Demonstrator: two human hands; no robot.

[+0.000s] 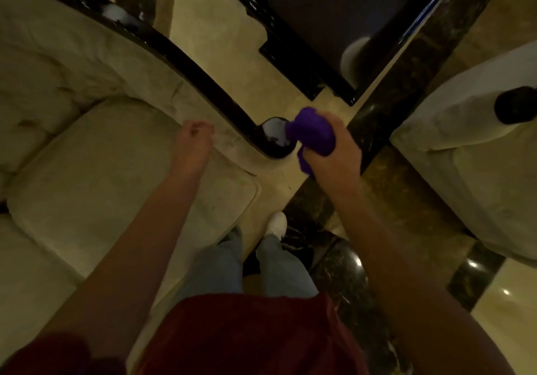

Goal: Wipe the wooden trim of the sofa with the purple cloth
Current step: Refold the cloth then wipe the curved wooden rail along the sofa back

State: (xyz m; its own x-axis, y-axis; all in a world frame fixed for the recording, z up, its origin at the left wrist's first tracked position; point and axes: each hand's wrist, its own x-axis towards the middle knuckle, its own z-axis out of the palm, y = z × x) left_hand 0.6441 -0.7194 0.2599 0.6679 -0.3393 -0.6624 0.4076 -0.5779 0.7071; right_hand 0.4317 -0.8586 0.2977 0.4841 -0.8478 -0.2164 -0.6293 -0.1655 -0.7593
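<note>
A beige sofa (87, 171) fills the left half of the view. Its glossy dark wooden trim (186, 63) runs diagonally from the upper left down to a rounded arm end (274, 139). My right hand (334, 153) is shut on a bunched purple cloth (312, 133), which presses against the right side of that rounded end. My left hand (196, 139) is a closed fist holding nothing; it hovers over the sofa's padded arm just left of the trim.
A dark glossy side table (334, 25) stands beyond the trim. A second beige seat (479, 148) with a dark trim end (514, 107) is at the right. The floor is polished marble with dark inlaid bands (406, 63). My legs and white shoe (277, 223) are below.
</note>
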